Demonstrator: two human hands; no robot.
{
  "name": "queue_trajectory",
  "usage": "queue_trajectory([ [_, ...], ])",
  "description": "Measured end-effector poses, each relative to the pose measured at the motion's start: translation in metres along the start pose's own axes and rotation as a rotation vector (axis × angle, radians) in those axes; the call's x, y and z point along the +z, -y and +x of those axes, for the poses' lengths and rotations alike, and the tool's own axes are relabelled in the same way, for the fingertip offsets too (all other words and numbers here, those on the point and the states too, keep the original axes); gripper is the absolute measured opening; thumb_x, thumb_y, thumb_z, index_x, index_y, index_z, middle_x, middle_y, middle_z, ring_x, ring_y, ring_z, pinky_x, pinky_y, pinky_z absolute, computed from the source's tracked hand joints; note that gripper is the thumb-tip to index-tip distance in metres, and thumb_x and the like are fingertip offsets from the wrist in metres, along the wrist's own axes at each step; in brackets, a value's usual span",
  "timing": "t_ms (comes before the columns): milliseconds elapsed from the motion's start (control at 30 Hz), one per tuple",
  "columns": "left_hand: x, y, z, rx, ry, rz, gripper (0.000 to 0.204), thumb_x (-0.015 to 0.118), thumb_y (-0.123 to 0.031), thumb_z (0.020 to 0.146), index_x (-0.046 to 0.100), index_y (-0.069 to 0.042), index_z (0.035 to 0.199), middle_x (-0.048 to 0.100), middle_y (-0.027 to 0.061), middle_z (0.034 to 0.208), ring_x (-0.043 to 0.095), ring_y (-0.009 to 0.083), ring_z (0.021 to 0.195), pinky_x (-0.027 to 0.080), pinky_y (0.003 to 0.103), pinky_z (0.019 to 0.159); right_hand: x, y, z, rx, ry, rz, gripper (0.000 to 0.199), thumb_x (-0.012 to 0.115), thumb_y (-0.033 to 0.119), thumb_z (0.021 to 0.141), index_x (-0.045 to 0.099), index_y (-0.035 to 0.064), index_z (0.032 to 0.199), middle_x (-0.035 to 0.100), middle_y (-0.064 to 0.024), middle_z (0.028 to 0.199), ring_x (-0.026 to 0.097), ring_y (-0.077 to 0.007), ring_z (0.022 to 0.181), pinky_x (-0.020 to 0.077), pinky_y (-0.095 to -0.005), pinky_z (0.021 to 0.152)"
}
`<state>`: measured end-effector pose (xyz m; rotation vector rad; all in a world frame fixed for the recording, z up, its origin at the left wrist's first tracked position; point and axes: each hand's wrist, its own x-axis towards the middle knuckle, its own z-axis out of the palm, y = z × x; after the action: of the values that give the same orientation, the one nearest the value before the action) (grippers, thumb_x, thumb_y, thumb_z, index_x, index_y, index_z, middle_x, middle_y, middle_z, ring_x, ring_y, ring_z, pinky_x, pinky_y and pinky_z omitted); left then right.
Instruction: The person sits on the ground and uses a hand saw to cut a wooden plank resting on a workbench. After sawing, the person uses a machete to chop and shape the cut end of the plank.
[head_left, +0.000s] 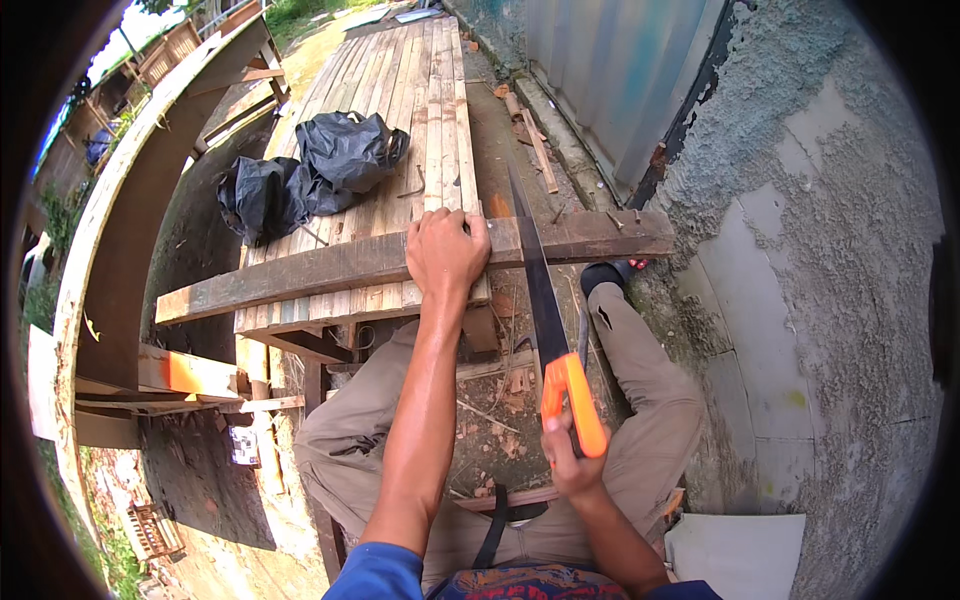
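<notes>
Head view, looking down from my remote seat: the right hand [572,462] is wrapped tight around the orange handle [572,400] of a hand saw [540,290], fingers closed on the grip low in the frame, just above the lap. From that fist the dark blade runs up and away from the body, tilting slightly left, its long axis nearly square to the weathered plank [350,268] it crosses. The blade meets the plank just right of the left hand [446,250], which is pressed palm-down and curled over the board's far edge, holding it flat; that hand is the nearer one to the cut line, and I read the gap between thumb side and steel as small.

The plank itself lies crosswise, left to right, on the near end of a slatted wooden platform [420,110], grey-brown, rough, with its right end overhanging toward a plastered wall [820,230]. I cannot tell how deep the blade sits in the wood.

Farther out, crumpled black plastic bags [320,165] rest on the slats, well apart from both hands. A foot in a dark shoe [605,275] is planted under the plank's overhanging right end.
</notes>
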<state>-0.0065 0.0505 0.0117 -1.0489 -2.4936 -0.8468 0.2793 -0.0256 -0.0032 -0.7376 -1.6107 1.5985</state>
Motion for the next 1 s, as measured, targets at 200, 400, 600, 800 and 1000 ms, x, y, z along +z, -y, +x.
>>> queue_trajectory([
  [200,-0.001,-0.013,-0.003,0.025,0.044,0.044,0.038,0.053,-0.027,0.088,0.078,0.000,0.084,0.075,0.0177,0.093,0.067,0.0330,0.092,0.046,0.043,0.091,0.033,0.032,0.159,0.189,-0.054,0.310,0.025,0.063,0.014,0.099,0.051,0.0087,0.078,0.044,0.0055,0.058,0.038,-0.0046,0.044,0.0320,-0.0244,0.043],
  [400,0.004,-0.008,0.004,-0.016,0.039,0.009,0.038,0.054,-0.028,0.088,0.079,0.000,0.084,0.075,0.0187,0.093,0.067,0.0331,0.093,0.046,0.043,0.091,-0.007,0.032,-0.038,0.258,-0.077,0.088,0.031,0.063,0.006,0.096,0.052,0.0030,0.067,0.046,0.0028,0.056,0.041,-0.0069,0.050,0.0313,-0.0301,0.048],
  [600,0.006,-0.004,0.001,-0.008,-0.027,-0.020,0.038,0.054,-0.028,0.088,0.078,0.001,0.083,0.074,0.0195,0.091,0.066,0.0330,0.090,0.046,0.043,0.090,-0.017,0.034,-0.021,0.129,0.045,-0.017,0.016,0.058,0.004,0.099,0.049,0.0061,0.086,0.047,0.0009,0.061,0.041,-0.0056,0.046,0.0346,-0.0238,0.044],
  [800,0.009,-0.017,0.017,-0.029,0.041,0.022,0.038,0.053,-0.027,0.089,0.078,0.002,0.084,0.075,0.0207,0.094,0.067,0.0345,0.095,0.045,0.044,0.092,0.034,0.030,0.163,0.046,-0.092,-0.066,0.035,0.066,0.020,0.095,0.058,-0.0011,0.067,0.055,-0.0003,0.055,0.049,-0.0106,0.051,0.0382,-0.0344,0.051],
  [1000,0.010,-0.001,0.022,-0.073,0.092,0.018,0.044,0.050,-0.030,0.091,0.078,0.003,0.085,0.074,0.0221,0.096,0.068,0.0361,0.096,0.045,0.048,0.097,-0.007,0.031,0.019,0.216,-0.015,-0.068,0.030,0.065,0.014,0.095,0.057,0.0022,0.069,0.049,0.0034,0.054,0.044,-0.0063,0.051,0.0333,-0.0308,0.048],
])
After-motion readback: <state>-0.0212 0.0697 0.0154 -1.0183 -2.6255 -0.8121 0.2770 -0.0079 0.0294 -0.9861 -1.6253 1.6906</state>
